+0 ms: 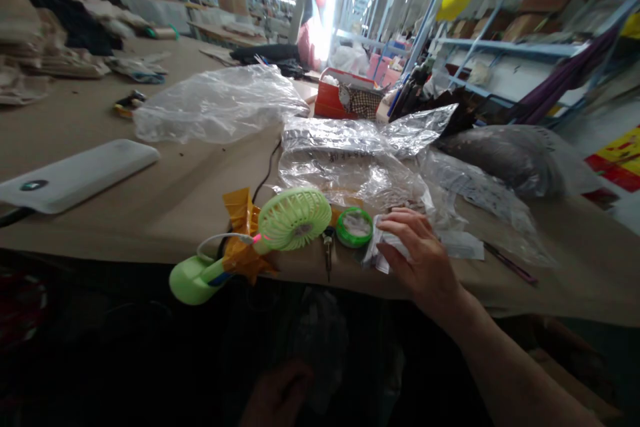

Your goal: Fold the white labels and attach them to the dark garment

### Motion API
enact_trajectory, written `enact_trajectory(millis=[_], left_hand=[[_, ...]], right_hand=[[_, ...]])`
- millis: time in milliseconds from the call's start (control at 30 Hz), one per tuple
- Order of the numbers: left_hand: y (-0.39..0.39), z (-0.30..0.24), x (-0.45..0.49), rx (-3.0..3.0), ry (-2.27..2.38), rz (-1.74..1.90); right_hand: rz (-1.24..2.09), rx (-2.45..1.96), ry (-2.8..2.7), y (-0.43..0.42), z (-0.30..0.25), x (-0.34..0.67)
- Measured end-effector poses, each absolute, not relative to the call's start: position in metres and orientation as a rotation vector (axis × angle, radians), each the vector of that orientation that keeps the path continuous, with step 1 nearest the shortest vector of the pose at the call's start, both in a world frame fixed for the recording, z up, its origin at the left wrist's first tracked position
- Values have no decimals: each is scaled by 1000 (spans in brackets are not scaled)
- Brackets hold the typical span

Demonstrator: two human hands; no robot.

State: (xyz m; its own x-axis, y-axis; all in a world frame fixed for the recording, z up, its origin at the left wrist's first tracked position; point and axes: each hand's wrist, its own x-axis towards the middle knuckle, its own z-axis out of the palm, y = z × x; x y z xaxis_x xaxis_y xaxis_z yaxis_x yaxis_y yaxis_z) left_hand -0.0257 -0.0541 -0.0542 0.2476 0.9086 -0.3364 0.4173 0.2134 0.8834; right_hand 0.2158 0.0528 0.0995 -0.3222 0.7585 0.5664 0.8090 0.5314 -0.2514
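The right hand [417, 250] is partly closed over a crumpled white film wrapper [379, 247], with the fingers curled across its top, and appears to have hold of it against a tan-covered work table [165, 213]. The left hand [277, 393] is dim, below the table edge and to the near side of a lime-green plastic handheld fan [295, 219]. How far it is open cannot be told, and nothing shows in its hold. Taking the fan as reference, the wrapper lies to its right, with a round bright-green ring [354, 227] between them. Crumpled clear plastic bags [345, 160] lie beyond the fan, and a flat white power bank [75, 173] lies well to its left. The wrapper is judged very light, soft and prone to slipping. It should be taken by its folded bulk between thumb and fingers, not by a thin edge, which may tear or slide.
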Motion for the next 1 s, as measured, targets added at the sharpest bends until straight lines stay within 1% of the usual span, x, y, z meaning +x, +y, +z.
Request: enact_trajectory(millis=[100, 167, 333, 467, 600, 800, 867, 1000], left_hand=[[-55, -48, -23, 1356, 1362, 541], [-56, -46, -21, 1340, 1351, 526], [-57, -41, -16, 1324, 1312, 539], [-58, -38, -9, 1279, 1307, 550], [-56, -28, -1, 1255, 1309, 555], [-41, -2, 20, 1181, 1215, 585], [-34, 8, 30, 1052, 1171, 608], [-22, 26, 54, 613, 1002, 680]], right_hand=[[4, -1220, -1958, 37, 94, 228], [-9, -1258, -1963, 25, 82, 232], [-363, -1408, -2052, 5, 42, 231], [-446, -1420, -2055, 6, 28, 230], [-415, -1325, -2002, 13, 30, 236], [-256, -1231, -1967, 18, 32, 241], [-224, -1194, -1934, 16, 32, 240], [-153, -1114, -1916, 3, 33, 235]])
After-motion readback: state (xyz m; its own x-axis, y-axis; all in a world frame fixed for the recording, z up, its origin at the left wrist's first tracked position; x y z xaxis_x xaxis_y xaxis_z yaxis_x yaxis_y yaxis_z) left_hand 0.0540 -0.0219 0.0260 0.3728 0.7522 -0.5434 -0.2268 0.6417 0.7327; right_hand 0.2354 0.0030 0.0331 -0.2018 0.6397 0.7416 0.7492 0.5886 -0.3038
